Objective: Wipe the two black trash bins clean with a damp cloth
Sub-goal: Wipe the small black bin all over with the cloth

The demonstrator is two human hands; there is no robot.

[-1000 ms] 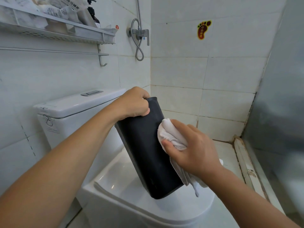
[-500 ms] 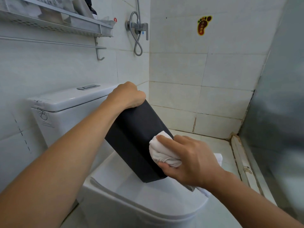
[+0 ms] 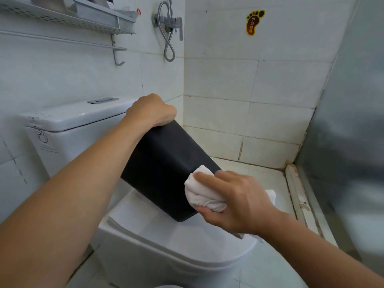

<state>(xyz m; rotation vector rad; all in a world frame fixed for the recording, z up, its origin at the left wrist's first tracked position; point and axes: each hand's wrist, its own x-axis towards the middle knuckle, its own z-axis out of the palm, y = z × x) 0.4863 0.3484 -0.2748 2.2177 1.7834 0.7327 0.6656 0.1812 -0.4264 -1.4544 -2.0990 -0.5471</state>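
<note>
Over toilet lid (image 3: 158, 231): right hand (image 3: 239, 202) grips cloth (image 3: 201, 192) against bin (image 3: 166, 163).

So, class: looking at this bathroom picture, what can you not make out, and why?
- Second bin: none in the head view.
- Open top of the tilted black plastic trash bin: hidden by the left hand.
- Far bin side: turned away.
- White crumpled cloth: partly under the right hand; dampness unreadable.
- Shelf items: cut off at top.

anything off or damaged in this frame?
Only wear at the floor edge: the pale threshold strip along the glass partition is chipped and rust-stained, and the corner grout looks dark. The tilted black plastic trash bin on the white toilet lid is deliberate: left hand steadies it, right hand wipes with the white cloth.
</note>
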